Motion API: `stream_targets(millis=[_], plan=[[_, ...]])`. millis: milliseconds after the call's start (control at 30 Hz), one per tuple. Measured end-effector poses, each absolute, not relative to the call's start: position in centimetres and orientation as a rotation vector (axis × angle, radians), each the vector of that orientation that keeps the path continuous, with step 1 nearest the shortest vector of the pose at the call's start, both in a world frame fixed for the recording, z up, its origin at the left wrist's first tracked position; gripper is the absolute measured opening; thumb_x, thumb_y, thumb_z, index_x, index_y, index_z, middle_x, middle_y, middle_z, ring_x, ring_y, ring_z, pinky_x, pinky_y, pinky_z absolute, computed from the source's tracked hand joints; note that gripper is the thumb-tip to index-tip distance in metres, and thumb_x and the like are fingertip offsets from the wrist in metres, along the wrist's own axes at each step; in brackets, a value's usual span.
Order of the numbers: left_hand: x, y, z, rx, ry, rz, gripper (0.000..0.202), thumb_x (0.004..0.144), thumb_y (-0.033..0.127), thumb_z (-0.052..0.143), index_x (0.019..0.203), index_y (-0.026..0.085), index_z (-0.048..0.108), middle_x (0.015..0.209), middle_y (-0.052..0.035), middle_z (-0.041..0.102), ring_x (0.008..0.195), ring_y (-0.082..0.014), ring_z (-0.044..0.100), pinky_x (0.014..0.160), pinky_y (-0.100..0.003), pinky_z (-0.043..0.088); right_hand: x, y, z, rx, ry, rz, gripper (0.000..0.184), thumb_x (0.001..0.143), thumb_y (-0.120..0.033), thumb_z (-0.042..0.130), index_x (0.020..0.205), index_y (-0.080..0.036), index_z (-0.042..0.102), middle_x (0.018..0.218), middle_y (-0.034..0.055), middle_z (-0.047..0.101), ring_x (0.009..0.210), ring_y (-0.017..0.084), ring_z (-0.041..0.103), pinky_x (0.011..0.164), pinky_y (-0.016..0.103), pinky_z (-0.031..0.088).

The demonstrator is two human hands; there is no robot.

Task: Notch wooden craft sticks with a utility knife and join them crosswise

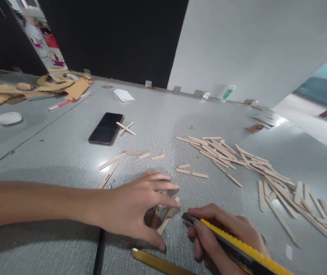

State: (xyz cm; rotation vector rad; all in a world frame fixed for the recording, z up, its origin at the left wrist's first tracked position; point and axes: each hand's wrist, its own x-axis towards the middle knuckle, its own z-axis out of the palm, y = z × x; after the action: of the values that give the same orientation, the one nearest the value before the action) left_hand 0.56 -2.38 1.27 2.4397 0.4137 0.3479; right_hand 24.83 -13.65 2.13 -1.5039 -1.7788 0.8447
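Observation:
My left hand (136, 208) reaches in from the left and rests on the grey table (51, 152), fingertips and thumb pinching a short wooden stick (167, 218) that lies flat beneath it. My right hand (223, 236) is wrapped round a yellow and black utility knife (237, 248), its tip close to the stick's right end. Cut stick pieces (192, 173) lie just beyond my fingers.
A big heap of wooden sticks (266, 175) spreads over the right side. A black phone (106, 128) lies at centre left with crossed sticks beside it. A brass ruler (157, 263) is at the front edge. Cardboard scraps (51, 86) sit at the far left.

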Motion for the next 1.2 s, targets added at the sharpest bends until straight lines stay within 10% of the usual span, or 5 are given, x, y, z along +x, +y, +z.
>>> stream_targets(millis=[1200], plan=[[0.8, -1.1, 1.0, 2.577, 0.252, 0.275, 0.073, 0.089, 0.071, 0.075, 0.150, 0.032, 0.065, 0.173, -0.0165, 0.039, 0.164, -0.0390, 0.029, 0.130, -0.070, 0.017, 22.9, -13.4, 0.4, -1.430, -1.886, 0.876, 0.027, 0.110, -0.036, 0.047, 0.092, -0.025, 0.064, 0.056, -0.0038, 0.069, 0.037, 0.011, 0.061, 0.043, 0.019, 0.046]])
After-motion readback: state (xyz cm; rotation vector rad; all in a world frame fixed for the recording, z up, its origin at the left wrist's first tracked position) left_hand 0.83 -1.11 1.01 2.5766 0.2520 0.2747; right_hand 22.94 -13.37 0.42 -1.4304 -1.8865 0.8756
